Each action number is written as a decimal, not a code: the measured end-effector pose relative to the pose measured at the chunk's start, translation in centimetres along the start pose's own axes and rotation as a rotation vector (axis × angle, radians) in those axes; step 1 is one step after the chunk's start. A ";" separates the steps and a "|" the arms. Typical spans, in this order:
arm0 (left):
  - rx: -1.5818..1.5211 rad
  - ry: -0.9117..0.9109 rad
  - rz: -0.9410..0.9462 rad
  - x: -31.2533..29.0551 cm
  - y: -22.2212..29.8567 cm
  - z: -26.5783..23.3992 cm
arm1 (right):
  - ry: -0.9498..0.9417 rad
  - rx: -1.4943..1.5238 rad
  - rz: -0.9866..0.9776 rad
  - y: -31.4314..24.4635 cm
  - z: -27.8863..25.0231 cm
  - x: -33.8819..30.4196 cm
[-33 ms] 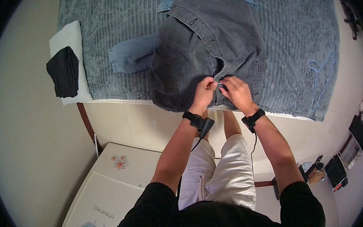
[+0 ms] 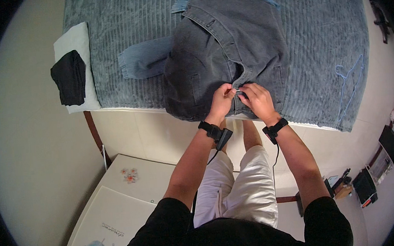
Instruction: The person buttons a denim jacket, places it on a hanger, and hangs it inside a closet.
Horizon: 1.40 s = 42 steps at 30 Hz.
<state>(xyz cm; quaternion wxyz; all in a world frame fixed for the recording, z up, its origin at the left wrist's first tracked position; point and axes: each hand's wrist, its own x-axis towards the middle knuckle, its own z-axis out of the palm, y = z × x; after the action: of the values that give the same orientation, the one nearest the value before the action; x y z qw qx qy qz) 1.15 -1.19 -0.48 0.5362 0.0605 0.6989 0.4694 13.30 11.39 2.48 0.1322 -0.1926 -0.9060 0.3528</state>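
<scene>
A dark grey denim jacket lies front up on a ribbed grey-blue blanket, its hem toward me. A light blue denim sleeve sticks out at its left, and more blue denim shows at the far end. Above the hem, my left hand pinches the front edge of the jacket. Close against it, my right hand grips the opposite front edge with bent fingers. Just beyond my fingertips the two edges gape apart. Whatever button lies between the fingers is hidden. A black strap with a small device circles each wrist.
The blanket covers a bed whose near edge runs below my hands. At the left, folded black cloth lies on a white folded cloth. A blue hanger rests at the right. Behind me at lower left stands a white cabinet.
</scene>
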 end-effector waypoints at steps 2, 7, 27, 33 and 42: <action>0.087 0.012 0.041 -0.3 0.2 0.4 | -0.002 0.013 0.023 0.2 -0.1 -0.2; -0.192 0.093 0.178 -0.9 0.6 1.0 | 0.056 0.041 0.063 -0.3 0.0 -0.1; 0.720 0.115 0.732 -2.3 5.7 0.6 | 0.046 -0.002 0.095 -1.7 -1.5 0.7; 1.020 0.100 0.730 -2.1 5.3 0.7 | -0.093 -0.083 0.077 -1.5 -1.6 1.5; 1.023 0.100 0.819 -2.0 4.9 0.4 | -0.106 -0.128 -0.144 -0.4 -2.2 1.4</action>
<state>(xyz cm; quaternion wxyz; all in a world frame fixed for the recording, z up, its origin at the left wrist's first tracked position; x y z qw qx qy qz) 0.27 0.59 4.42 0.1846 0.5471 0.7784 0.2463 12.83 13.03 4.49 0.0966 -0.1164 -0.9440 0.2933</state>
